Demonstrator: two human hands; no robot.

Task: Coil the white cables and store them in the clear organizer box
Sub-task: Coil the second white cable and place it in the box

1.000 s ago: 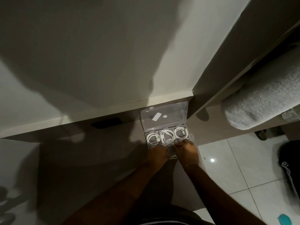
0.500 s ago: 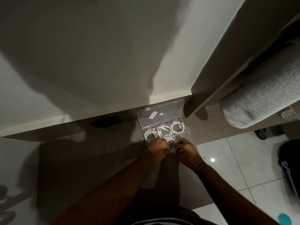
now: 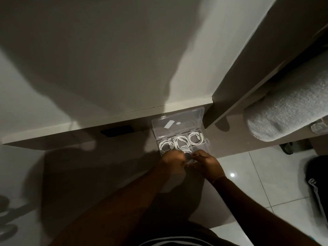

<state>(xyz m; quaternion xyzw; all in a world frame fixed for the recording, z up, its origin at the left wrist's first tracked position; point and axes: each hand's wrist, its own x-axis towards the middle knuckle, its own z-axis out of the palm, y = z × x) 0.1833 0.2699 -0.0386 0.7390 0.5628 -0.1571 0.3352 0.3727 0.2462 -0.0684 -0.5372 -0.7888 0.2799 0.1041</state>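
The clear organizer box [image 3: 205,141] sits open on the brown desk, its lid [image 3: 177,124] leaning back against the wall ledge. Three coiled white cables fill its far row: left coil [image 3: 166,145], middle coil [image 3: 181,142], right coil [image 3: 195,137]. A fourth white cable [image 3: 187,152] shows in the near row between my hands. My left hand [image 3: 173,162] and my right hand [image 3: 205,162] are curled together over the box's near edge, fingers pinched on that cable. The box's near compartments are mostly hidden by my hands.
A dark flat object [image 3: 117,131] lies under the white ledge [image 3: 88,121], left of the box. A grey rolled towel [image 3: 287,110] rests at right. White floor tiles [image 3: 248,174] and a dark garment [image 3: 317,183] are at lower right.
The view shifted slightly, so the box sits higher in frame. My hands have stayed over the box's near row, working the fourth cable; the three far coils have not moved.
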